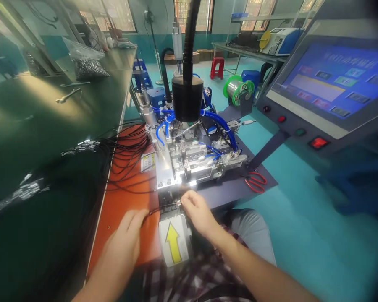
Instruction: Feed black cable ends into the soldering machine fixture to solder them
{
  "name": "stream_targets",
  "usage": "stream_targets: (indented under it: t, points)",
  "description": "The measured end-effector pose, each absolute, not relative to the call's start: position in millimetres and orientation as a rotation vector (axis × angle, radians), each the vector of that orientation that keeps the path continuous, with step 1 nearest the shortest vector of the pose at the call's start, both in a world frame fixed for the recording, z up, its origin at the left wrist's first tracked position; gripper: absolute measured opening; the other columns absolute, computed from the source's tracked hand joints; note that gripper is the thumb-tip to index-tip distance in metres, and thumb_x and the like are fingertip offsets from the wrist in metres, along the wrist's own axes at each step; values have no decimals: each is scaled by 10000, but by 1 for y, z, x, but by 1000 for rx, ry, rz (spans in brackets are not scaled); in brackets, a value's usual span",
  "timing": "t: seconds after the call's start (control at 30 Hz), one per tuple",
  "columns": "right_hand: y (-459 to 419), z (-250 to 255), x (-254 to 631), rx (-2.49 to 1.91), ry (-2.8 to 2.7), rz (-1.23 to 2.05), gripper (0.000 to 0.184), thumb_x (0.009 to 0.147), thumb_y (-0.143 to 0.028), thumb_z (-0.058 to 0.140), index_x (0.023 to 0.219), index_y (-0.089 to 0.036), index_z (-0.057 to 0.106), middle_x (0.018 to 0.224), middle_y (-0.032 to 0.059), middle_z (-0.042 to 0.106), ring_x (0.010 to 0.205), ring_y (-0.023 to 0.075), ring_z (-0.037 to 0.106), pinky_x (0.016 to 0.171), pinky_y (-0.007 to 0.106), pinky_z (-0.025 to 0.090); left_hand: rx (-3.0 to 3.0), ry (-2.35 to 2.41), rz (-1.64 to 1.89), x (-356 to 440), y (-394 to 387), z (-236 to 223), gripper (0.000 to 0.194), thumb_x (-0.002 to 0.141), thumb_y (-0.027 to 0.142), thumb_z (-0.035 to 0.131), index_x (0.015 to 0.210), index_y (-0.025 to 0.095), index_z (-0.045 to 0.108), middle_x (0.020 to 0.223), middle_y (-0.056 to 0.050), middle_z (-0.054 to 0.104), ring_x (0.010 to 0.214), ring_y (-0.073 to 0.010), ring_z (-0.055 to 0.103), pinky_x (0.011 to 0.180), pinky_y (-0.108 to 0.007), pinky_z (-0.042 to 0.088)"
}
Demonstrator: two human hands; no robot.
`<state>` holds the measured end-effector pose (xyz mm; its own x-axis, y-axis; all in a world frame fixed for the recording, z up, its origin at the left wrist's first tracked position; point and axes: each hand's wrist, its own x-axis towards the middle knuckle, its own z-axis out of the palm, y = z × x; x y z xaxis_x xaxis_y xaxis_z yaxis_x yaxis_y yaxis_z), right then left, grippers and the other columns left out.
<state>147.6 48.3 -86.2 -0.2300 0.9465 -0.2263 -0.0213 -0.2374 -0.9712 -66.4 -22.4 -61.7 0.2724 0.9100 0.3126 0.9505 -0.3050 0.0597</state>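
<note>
My left hand (130, 228) is closed on a thin black cable (159, 208) over the orange mat. The cable runs right to a small shiny metal end piece (178, 203), pinched between the thumb and fingers of my right hand (197, 209). Both hands are at the front edge of a bench machine (192, 163) with metal cylinders and blue air tubes. Just below the cable is a white block (175, 239) with a yellow arrow pointing toward the machine. The exact shape of the end piece is too small to make out.
Bundled black cables (126, 147) cross from the dark green table onto the orange mat (126, 243). Red-handled scissors (256, 182) lie right of the machine. A touchscreen panel (337, 84) stands at right, a green-rimmed solder spool (238, 90) behind. A bag of small parts (88, 67) sits far left.
</note>
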Motion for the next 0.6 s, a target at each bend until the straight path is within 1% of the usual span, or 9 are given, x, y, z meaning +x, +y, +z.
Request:
stream_targets:
  t: [0.07, 0.13, 0.23, 0.3, 0.33, 0.43, 0.5, 0.6]
  points:
    - [48, -86, 148, -1225, -1228, 1570, 237, 830, -378, 504, 680, -230, 397, 571, -89, 330, 526, 104, 288, 503, 247, 243, -2444, -1591, -523, -76, -15, -67, 421, 897, 41, 266, 1150, 165, 579, 1008, -79, 663, 688, -150, 684, 556, -232, 505]
    - [49, -86, 148, -1228, -1242, 1562, 231, 829, -379, 504, 683, -230, 403, 569, -89, 340, 519, 105, 296, 505, 249, 253, -2525, -1463, -534, -88, -5, -69, 439, 906, 47, 262, 1136, 192, 607, 1020, -67, 672, 752, -152, 686, 623, -230, 514]
    - [50, -85, 148, -1240, -1265, 1543, 235, 834, -379, 510, 685, -232, 404, 567, -88, 348, 515, 107, 309, 508, 250, 264, -2614, -1347, -535, -102, 9, -67, 442, 937, 77, 266, 1103, 218, 649, 1030, -66, 693, 865, -178, 673, 745, -265, 519]
    - [50, -85, 149, -1255, -1280, 1532, 243, 846, -379, 513, 684, -230, 410, 577, -82, 370, 522, 108, 328, 513, 249, 276, -2623, -1312, -549, -106, 12, -66, 422, 954, 99, 290, 1108, 220, 665, 1034, -78, 700, 905, -203, 655, 776, -303, 512]
    - [49, -86, 151, -1266, -1289, 1528, 245, 859, -386, 507, 691, -226, 427, 592, -75, 404, 526, 108, 345, 518, 248, 288, -2618, -1309, -554, -107, 12, -67, 417, 957, 101, 305, 1131, 219, 665, 1035, -84, 701, 918, -214, 645, 780, -318, 509]
    - [40, -95, 164, -1323, -1302, 1514, 299, 918, -461, 449, 755, -216, 501, 677, -43, 525, 536, 109, 406, 537, 251, 335, -2590, -1338, -573, -109, 6, -72, 463, 943, 61, 305, 1209, 222, 648, 1025, -93, 690, 899, -222, 621, 742, -328, 498]
    - [27, -106, 178, -1386, -1293, 1498, 371, 930, -542, 421, 766, -218, 497, 666, -42, 521, 522, 109, 416, 535, 252, 346, -2589, -1355, -595, -110, 2, -77, 513, 926, 34, 281, 1230, 233, 644, 1016, -90, 681, 879, -212, 614, 732, -320, 498]
    - [2, -130, 200, -1486, -1268, 1509, 446, 918, -637, 384, 766, -226, 465, 641, -52, 498, 459, 97, 378, 475, 248, 313, -2620, -1368, -632, -113, 1, -82, 529, 910, 35, 288, 1222, 255, 654, 1022, -78, 678, 888, -197, 622, 751, -304, 511]
